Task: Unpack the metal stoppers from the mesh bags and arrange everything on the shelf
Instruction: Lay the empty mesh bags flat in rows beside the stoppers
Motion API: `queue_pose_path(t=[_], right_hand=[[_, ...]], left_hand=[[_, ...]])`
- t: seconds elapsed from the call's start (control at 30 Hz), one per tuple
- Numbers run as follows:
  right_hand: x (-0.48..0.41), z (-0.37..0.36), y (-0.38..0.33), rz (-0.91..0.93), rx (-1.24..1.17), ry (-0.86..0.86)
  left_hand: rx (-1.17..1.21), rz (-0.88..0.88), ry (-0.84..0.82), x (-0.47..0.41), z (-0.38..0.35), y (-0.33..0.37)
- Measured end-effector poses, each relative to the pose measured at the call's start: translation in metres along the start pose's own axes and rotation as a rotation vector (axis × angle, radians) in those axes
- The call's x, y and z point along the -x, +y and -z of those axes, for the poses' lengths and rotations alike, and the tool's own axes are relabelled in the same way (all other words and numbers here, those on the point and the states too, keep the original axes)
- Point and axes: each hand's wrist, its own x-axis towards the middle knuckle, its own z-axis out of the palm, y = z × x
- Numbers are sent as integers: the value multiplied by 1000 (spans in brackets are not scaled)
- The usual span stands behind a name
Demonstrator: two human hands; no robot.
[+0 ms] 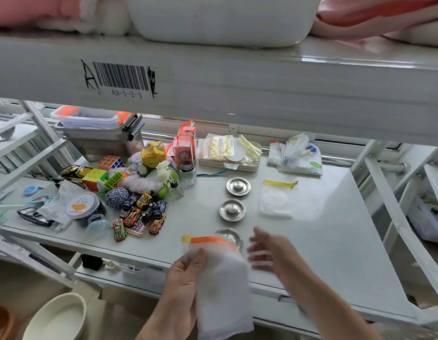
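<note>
Orange-trimmed mesh bag (220, 278) in left hand (186, 276), three metal stoppers (232, 209) beyond

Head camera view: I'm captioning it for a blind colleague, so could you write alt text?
A left hand holds a white mesh bag with an orange top over a white metal shelf, the blurred right hand beside it. Three round metal stoppers sit in a row beside an empty yellow-topped mesh bag.

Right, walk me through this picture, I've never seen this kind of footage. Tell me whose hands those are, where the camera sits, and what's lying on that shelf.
No machine here: a person wears a camera on the head, looking down at their own hands. The left hand holds a white mesh bag with an orange top edge; the right hand is open and blurred. On the shelf lie three metal stoppers in a line, the farthest, the middle, the nearest partly hidden. An empty yellow-topped bag lies beside them, toys to the left.
</note>
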Motion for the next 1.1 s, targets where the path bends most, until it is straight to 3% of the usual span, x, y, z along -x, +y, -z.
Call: queue_pose_path(t=[0.07, 0.13, 0.23, 0.33, 0.53, 0.7, 0.9, 1.0, 1.1], right_hand=[[36, -14, 24, -75, -97, -180], [52, -18, 41, -48, -223, -203], [54, -16, 55, 73, -316, -76], [57, -12, 55, 182, -259, 33], [55, 26, 39, 261, -217, 252], [2, 115, -5, 351, -77, 471], [-87, 187, -66, 411, 107, 586], [-128, 211, -63, 288, 220, 689], [-150, 228, -46, 111, 482, 784]], left_hand=[[-27, 15, -48, 1, -9, 6], [-39, 21, -87, 1, -14, 8], [-63, 15, -110, -4, -15, 1], [-82, 7, -102, -9, -17, -6], [-115, -18, -69, -22, -18, -17], [-61, -19, -31, -30, -16, -25], [11, -53, -12, -32, -23, -35], [71, -70, 4, -33, -26, -36], [70, -101, 60, -38, -21, -42]])
